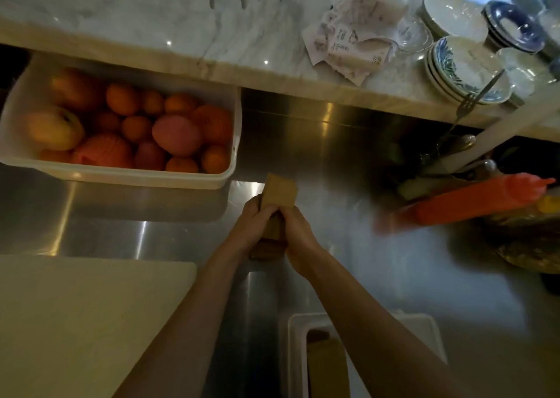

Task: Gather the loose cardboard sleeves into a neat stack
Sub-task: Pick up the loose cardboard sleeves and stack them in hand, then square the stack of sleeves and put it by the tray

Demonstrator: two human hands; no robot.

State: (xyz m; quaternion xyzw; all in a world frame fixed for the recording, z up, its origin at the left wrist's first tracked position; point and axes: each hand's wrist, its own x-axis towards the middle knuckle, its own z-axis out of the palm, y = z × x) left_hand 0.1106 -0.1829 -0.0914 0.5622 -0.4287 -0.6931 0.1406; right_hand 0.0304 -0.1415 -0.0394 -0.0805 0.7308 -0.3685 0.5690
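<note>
Cardboard sleeves [278, 193] between both hands' fingers [268, 209]

Dim steel worktop [378, 276] w/ glare streaks; marble shelf [151, 18] above; white cutting board [75, 322] left.

a single head-worn wide-angle view looks steeply down and forward from above the steel worktop [378, 261]. both forearms reach in from the bottom edge toward the middle of the frame, close to the lens. the far marble ledge [181, 33] curves along the top, bent by the lens.
</note>
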